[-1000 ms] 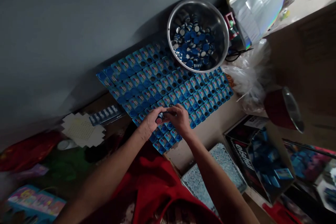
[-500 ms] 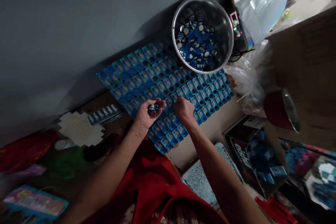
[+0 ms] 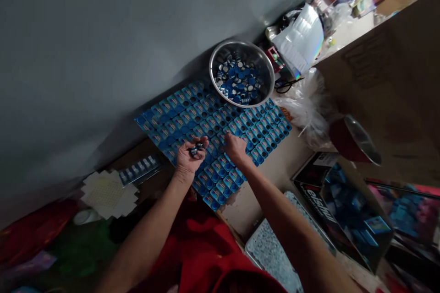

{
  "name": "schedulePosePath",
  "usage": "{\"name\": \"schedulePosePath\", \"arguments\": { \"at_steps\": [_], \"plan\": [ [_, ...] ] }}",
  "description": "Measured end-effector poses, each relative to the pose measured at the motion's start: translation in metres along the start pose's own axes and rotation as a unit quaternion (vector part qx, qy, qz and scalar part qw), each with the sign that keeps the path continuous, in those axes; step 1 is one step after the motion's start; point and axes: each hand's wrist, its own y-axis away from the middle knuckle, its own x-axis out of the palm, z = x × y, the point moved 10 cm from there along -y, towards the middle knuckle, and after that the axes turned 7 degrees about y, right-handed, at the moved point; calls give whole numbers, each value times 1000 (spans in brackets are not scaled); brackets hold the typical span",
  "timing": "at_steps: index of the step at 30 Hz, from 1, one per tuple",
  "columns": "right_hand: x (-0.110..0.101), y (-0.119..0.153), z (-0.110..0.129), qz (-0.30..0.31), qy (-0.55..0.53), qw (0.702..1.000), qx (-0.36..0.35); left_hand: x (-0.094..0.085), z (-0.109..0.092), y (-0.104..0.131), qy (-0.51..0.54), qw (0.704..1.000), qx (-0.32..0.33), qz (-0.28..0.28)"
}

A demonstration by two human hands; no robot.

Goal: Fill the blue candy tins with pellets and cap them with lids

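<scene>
Several small round blue-and-silver caps [image 3: 196, 149] lie in the curled palm of my left hand [image 3: 188, 158], palm up. My right hand [image 3: 236, 147] is closed over the rows of small blue printed packs [image 3: 215, 178], fingertips down among them. Whatever its fingers pinch is hidden from me. The packs sit side by side in a slanting block beneath both hands, many with a round recess at one end. Some recesses look dark, others blue. Beyond the hands, a steel bowl [image 3: 242, 104] rests at the far side of the packs, with many of the same caps [image 3: 237, 80] inside.
A grey wall [image 3: 103, 32] rises behind the packs. On the right are plastic bags [image 3: 309, 110], a red bowl [image 3: 354, 142] and an open carton [image 3: 314, 192] of blue packs. A tray of speckled bits [image 3: 275, 252] lies below my right forearm. Pale notched card [image 3: 106, 194] lies left.
The camera view has shifted, so the steel bowl appears lower and further left. My left fingers curl a little more around the caps. My right hand stays closed over the packs.
</scene>
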Motion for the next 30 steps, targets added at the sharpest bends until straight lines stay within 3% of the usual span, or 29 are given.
{"name": "schedulePosePath", "arguments": {
  "at_steps": [2, 3, 6, 8, 10, 11, 13, 17, 19, 25, 27, 30],
  "plan": [
    [3, 20, 2, -8, -182, 983, -4, 8, 9, -3, -35, 999, 5, 4],
    [9, 29, 4, 8, -294, 956, -2, 14, 15, -4, -55, 998, 6, 11],
    [29, 49, 11, 68, -574, 816, 19, 38, 30, -7, -131, 990, 17, 54],
    [37, 53, 9, 83, -680, 727, 48, 54, 36, -9, -194, 976, 34, 94],
    [42, 51, 10, 108, -733, 668, 68, 65, 41, -11, -241, 961, 45, 130],
    [42, 48, 11, 121, -742, 655, 71, 67, 43, -13, -248, 957, 46, 141],
    [42, 39, 13, 125, -736, 660, 81, 65, 45, -23, -225, 964, 45, 137],
    [35, 18, 0, 44, -699, 698, 149, 49, 41, -48, -137, 987, 72, 45],
    [27, 9, -3, 21, -689, 708, 151, 47, 38, -57, -118, 990, 77, 23],
    [20, -4, -9, 73, -687, 713, 119, 53, 24, -56, -135, 990, 25, 24],
    [10, -13, -21, 26, -653, 750, 101, 50, 19, -51, -100, 995, 5, 5],
    [-19, -37, -50, -124, -510, 845, 102, 43, 13, -43, -21, 999, -25, -27]
  ]
}}
